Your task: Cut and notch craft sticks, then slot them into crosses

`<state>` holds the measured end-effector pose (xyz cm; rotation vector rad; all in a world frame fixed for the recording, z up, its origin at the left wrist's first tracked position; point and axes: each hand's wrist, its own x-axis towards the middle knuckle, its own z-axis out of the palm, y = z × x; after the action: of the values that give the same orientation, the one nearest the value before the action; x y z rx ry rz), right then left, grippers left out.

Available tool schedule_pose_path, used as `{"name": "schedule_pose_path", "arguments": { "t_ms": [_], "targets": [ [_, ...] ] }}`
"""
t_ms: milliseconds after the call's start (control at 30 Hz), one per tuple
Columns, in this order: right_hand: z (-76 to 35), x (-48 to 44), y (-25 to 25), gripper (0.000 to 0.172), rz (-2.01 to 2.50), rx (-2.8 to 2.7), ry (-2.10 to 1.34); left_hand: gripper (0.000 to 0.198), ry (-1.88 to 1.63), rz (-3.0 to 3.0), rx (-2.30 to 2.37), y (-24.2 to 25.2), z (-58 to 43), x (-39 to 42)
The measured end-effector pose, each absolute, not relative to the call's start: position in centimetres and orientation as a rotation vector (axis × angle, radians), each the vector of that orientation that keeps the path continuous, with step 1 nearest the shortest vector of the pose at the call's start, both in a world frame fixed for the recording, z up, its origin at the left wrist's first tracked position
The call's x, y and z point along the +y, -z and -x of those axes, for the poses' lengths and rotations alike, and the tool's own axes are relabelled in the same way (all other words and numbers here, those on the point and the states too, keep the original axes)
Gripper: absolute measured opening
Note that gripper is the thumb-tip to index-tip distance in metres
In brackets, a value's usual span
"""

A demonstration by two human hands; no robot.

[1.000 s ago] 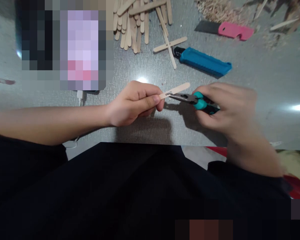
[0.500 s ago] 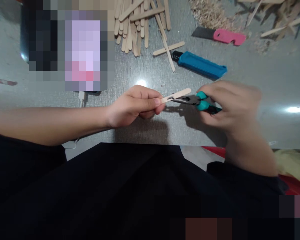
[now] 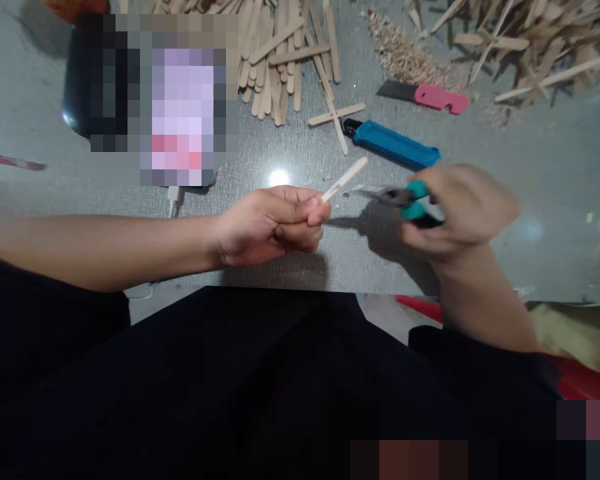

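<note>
My left hand (image 3: 283, 223) pinches one end of a wooden popsicle stick (image 3: 349, 177) between thumb and fingers; the stick slants up to the right, with a notch in its lower edge near my fingertips. Wrapped round the green handles of a pair of long-nose pliers (image 3: 397, 197) is my right hand (image 3: 465, 207). The pliers' jaws are blurred and point left towards the stick, apart from it. Just beyond them on the table lies a blue box cutter (image 3: 397, 143).
A pink-handled blade (image 3: 440, 99) lies near wood shavings (image 3: 405, 50). Beside two crossed sticks (image 3: 336, 115) spreads a pile of popsicle sticks (image 3: 280, 60). More crossed sticks (image 3: 540, 53) heap at the upper right. A blurred-out phone (image 3: 183, 120) with a white cable (image 3: 173, 195) is at left.
The pliers have come off the stick and moved slightly right in my right hand. My left hand has tilted the stick more steeply upward. The view has shifted a little.
</note>
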<state>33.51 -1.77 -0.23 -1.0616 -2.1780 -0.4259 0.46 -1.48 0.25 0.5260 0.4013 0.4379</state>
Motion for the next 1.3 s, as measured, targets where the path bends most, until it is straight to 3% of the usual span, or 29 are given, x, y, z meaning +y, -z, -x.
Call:
{"name": "schedule_pose_path", "arguments": {
  "t_ms": [133,233,300,433,667,933,1300],
  "targets": [
    [-35.6,0.2,0.6,0.020,1.120,-1.848,0.484,0.030,-0.496,-0.601,0.424,0.4,-0.5,-1.5],
    [-35.3,0.1,0.6,0.014,1.140,-2.080,0.034,0.041,-0.626,-0.882,0.489,0.7,-0.6,-1.5],
    [-34.4,-0.8,0.4,0.020,1.078,-2.251,-0.235,0.048,-0.703,-1.039,0.539,0.8,-0.6,-1.5],
    [-32.7,-2.3,-0.4,0.024,1.061,-2.324,-0.483,0.050,-0.719,-1.199,0.584,0.8,-0.4,-1.3],
    [-32.3,-2.3,-0.8,0.013,1.049,-2.351,-0.597,0.038,-0.683,-1.216,0.592,0.5,-0.5,-1.1],
    [-32.4,-2.9,-1.3,0.013,1.159,-2.341,-0.714,0.040,-0.687,-1.236,0.542,1.0,-0.4,-1.1],
    [-32.5,-2.9,-2.5,0.011,1.184,-2.380,-0.852,0.022,-0.601,-1.264,0.611,0.1,-0.3,-1.1]
  ]
}}
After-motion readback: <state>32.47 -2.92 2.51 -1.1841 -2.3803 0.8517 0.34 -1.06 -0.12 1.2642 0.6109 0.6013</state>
